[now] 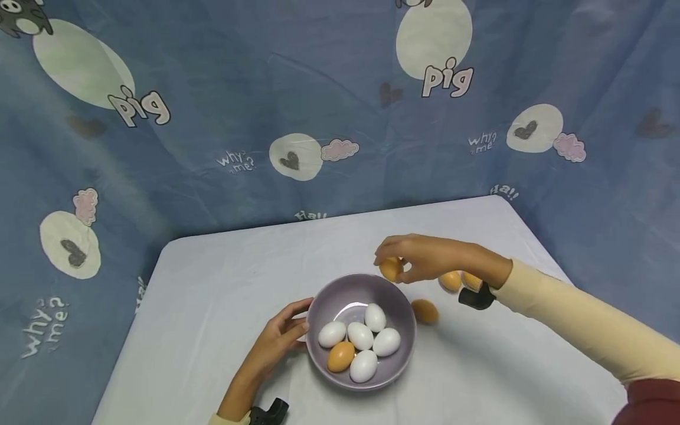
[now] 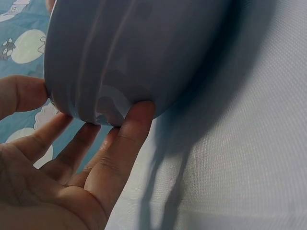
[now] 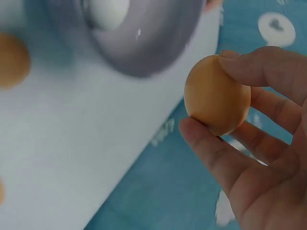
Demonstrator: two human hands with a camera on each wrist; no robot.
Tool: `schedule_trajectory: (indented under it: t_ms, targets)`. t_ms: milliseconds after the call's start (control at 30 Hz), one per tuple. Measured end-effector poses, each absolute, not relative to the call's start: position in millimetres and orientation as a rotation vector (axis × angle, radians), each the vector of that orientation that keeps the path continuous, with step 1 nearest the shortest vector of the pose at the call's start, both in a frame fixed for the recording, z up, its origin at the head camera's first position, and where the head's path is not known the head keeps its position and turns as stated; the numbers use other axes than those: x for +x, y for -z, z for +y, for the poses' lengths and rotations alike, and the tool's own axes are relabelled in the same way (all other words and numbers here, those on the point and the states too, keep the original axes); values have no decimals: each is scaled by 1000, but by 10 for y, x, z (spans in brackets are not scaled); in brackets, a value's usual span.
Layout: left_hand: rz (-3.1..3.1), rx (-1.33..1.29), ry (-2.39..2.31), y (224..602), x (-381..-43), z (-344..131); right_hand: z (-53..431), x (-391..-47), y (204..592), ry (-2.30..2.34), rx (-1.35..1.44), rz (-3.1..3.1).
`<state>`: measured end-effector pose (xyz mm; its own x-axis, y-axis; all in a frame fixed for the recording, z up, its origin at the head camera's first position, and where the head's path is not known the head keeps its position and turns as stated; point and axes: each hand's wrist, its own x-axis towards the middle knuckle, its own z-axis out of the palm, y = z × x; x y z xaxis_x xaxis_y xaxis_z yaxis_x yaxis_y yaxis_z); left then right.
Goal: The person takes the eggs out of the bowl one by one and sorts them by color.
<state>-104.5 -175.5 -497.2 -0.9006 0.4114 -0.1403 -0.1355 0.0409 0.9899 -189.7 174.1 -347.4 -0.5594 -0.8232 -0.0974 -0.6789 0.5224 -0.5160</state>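
Pinched between thumb and fingertips of my right hand (image 1: 419, 254) is a brown egg (image 1: 390, 270), held above the far right rim of a purple-grey bowl (image 1: 347, 289). The right wrist view shows this egg (image 3: 217, 96) up close. My left hand (image 1: 278, 330) holds the bowl at its left side. In the left wrist view, the fingers lie against the bowl's outer wall (image 2: 144, 57), with the thumb by the rim. Inside the bowl are several white eggs (image 1: 360, 336) and one brown egg (image 1: 340, 356).
A brown egg (image 1: 425, 311) lies on the table just right of the bowl. Two more, a nearer one (image 1: 450, 281) and its neighbour (image 1: 471, 280), lie partly behind the right wrist. White cloth covers the table (image 1: 228, 277); a blue patterned curtain (image 1: 212, 106) hangs behind it.
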Motion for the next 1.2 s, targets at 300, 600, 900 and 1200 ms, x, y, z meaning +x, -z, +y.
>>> schedule_trajectory:
  t_ms: [300,600,900,1200]
  targets:
    - [1946,234,-1914,4974,-1005,-1838,2369,-1884,3547,754,-976,2523]
    - [1929,305,-1921,4983,-1065,-1827,3027,-1863,3743,784,-812,2622]
    - [1904,325,-1937,4988,-1059,-1794,3388,-1772,3919,772,-735,2666]
    - [1899,328,-1933,5007,-1084,-1730,3671,-1706,4128,768,-622,2713]
